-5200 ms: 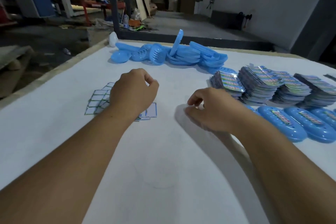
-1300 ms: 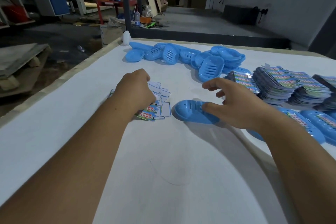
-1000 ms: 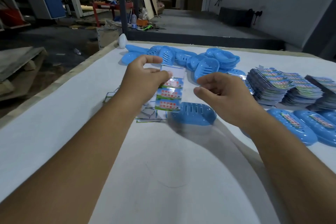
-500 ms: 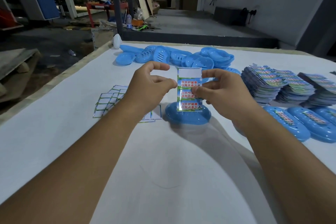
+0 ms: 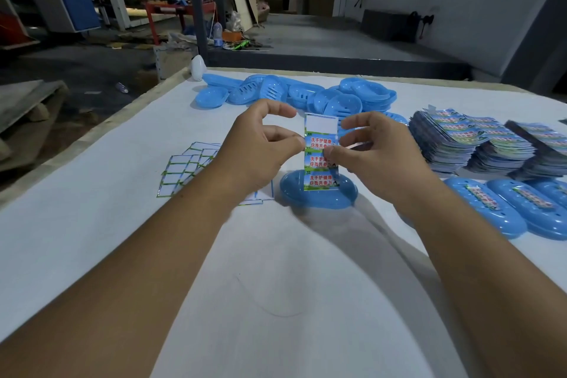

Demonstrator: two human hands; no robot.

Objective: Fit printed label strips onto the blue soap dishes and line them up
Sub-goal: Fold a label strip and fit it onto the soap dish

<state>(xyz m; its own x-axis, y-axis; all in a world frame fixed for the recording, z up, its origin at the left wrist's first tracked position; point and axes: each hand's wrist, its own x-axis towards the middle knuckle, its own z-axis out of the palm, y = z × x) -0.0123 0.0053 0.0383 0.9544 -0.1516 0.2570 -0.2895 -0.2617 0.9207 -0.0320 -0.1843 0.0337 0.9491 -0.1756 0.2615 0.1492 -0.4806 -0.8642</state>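
Note:
A printed label strip (image 5: 320, 159) with red lettering hangs upright between my hands, its top panel blank white. My left hand (image 5: 257, 147) pinches its left edge and my right hand (image 5: 372, 149) pinches its right edge near the middle. Directly below it a blue soap dish (image 5: 316, 196) lies on the white table (image 5: 276, 270), and the strip's lower end overlaps the dish in the view. To the right, labelled blue dishes (image 5: 487, 209) lie side by side in a row.
A heap of unlabelled blue dishes (image 5: 306, 93) lies at the far edge. Stacks of printed strips (image 5: 454, 138) stand at the right. Empty label backings (image 5: 187, 169) are spread left of my left hand. A white bottle (image 5: 198, 67) stands at the far left corner.
Since a second ago the strip has gone from my left hand alone to both hands, centred upright over the single dish. Earlier, my right hand had set that dish down there.

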